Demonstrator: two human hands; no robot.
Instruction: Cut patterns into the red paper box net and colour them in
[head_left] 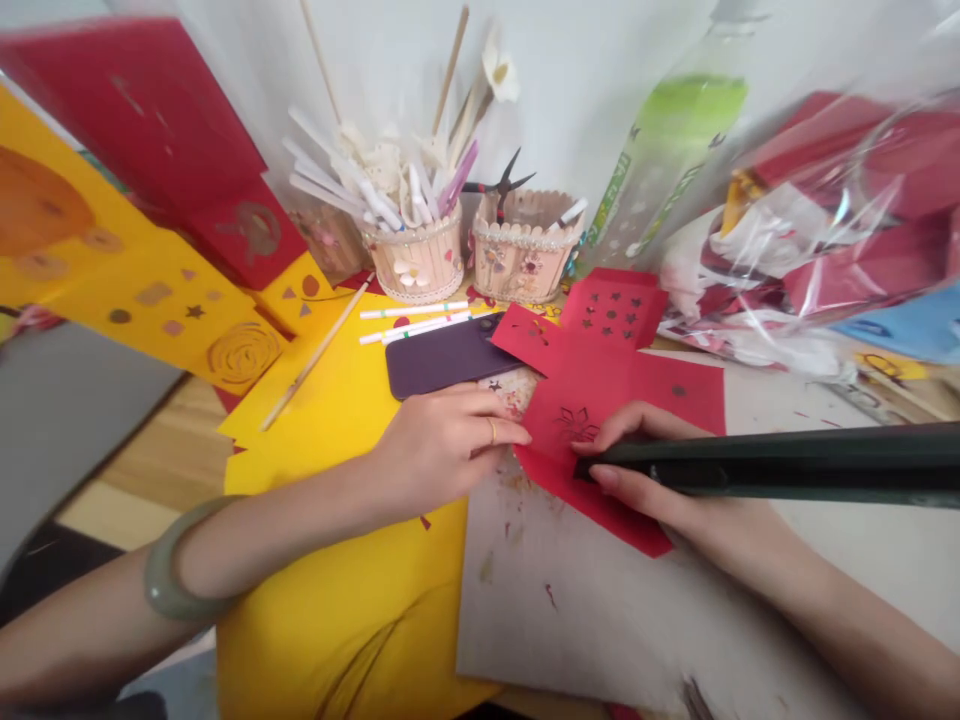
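A cut-out red card [592, 375], shaped like an unfolded box net with star, dot and flower-shaped holes, lies in front of me. My left hand [454, 435], wearing a ring and a bangle, is closed at the card's left edge, fingertips pinching it. My right hand [652, 470] is closed around the dark tip of a long dark green bar-like tool [787, 463]. Its kind is unclear, and it runs off the right side. The tip is over the card's lower flap, just below the flower pattern. Part of the card is hidden under my right hand.
A grey board [540, 620] and yellow card sheets [337, 600] cover the table. A dark phone [450, 358], white pens [412, 310] and a wooden stick [315, 355] lie beyond. Decorated cups [416, 262], a green-labelled bottle [667, 150] and a plastic bag [840, 220] stand behind.
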